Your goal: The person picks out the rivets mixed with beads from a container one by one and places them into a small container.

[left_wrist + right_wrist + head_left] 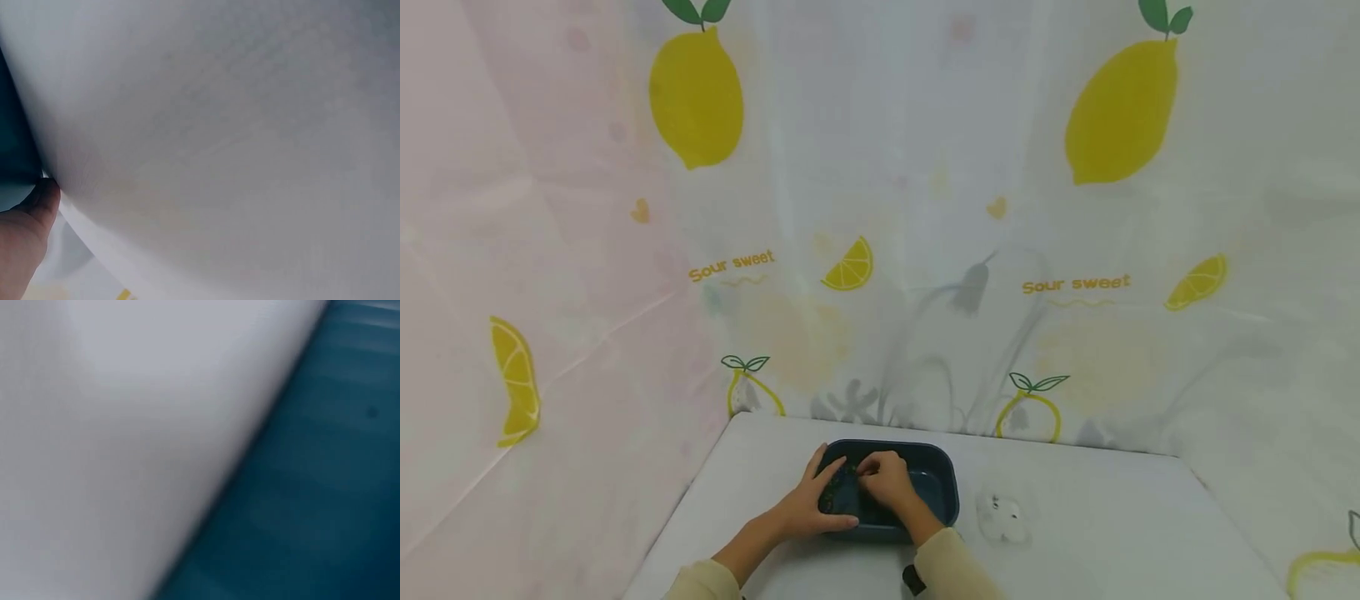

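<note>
A dark blue rectangular tray [936,487] with raised walls stands on the white table. Across its left end spreads my left hand [805,504], fingers straight and thumb lying along the near rim. One finger [44,200] touches the tray's outer edge in the left wrist view. My right hand [886,482] reaches inside the tray, its fingers curled and the tips pinched together at a small dark green thing. More dark green, mottled material [829,498] lies at the left end, partly behind the left hand; its kind is too small to tell. The right wrist view holds only blurred tray wall [300,487] and white surface.
Right of the tray, a small whitish, see-through packet [1002,517] with dark marks lies on the white table [1112,525]. A lemon-printed white curtain [910,208] hangs behind and along both sides. Something black [913,581] sits at the right sleeve.
</note>
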`<state>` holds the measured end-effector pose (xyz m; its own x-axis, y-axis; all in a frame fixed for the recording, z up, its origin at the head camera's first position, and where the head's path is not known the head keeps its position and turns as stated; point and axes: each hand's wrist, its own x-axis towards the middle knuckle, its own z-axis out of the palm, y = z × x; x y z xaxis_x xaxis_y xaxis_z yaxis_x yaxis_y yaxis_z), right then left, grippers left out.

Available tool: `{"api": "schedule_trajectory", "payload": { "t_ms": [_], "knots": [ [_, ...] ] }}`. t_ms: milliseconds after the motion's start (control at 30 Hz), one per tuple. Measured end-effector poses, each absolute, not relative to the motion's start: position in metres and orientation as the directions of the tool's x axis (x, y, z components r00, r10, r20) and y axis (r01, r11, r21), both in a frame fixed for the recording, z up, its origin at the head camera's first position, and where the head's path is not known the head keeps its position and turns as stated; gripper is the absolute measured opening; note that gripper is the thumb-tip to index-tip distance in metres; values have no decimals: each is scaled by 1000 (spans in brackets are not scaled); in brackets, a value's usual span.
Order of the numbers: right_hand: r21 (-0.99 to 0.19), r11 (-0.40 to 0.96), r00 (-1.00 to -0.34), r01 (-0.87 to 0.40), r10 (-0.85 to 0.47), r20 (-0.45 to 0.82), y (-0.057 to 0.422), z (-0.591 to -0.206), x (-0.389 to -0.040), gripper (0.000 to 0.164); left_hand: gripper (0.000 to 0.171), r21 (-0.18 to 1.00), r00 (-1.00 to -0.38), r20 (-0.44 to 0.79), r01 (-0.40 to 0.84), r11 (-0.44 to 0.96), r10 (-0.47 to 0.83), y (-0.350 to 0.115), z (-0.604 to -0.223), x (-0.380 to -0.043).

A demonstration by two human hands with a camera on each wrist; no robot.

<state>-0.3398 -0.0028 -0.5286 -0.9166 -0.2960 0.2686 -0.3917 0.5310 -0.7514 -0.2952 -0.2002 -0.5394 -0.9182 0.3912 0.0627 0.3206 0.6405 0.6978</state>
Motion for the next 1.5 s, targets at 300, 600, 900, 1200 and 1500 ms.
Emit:
{"api": "schedule_trajectory", "payload": {
  "t_ms": [300, 600, 900, 1200, 1500],
  "knots": [
    [-926, 283, -934, -249, -322, 152, 9, -492, -332, 13, 97, 698, -909, 58, 332, 635, 412, -197, -538, -297],
    [-933, 248, -926, -261, -336, 170, 26, -458, -322, 12, 97, 706, -912, 53, 322, 631, 406, -198, -543, -296],
    [-913, 294, -919, -283, -357, 170, 58, -458, -325, 11, 98, 693, -918, 62, 321, 645, 391, -201, -540, -294],
    [-900, 361, -946, -245, -291, 141, 102, -446, -324, 14, 101, 707, -908, 44, 323, 629, 417, -205, -533, -295],
    [-896, 386, -967, -218, -212, 144, 150, -436, -320, 11, 102, 701, -906, 32, 322, 636, 423, -204, -535, -298]
  ]
}}
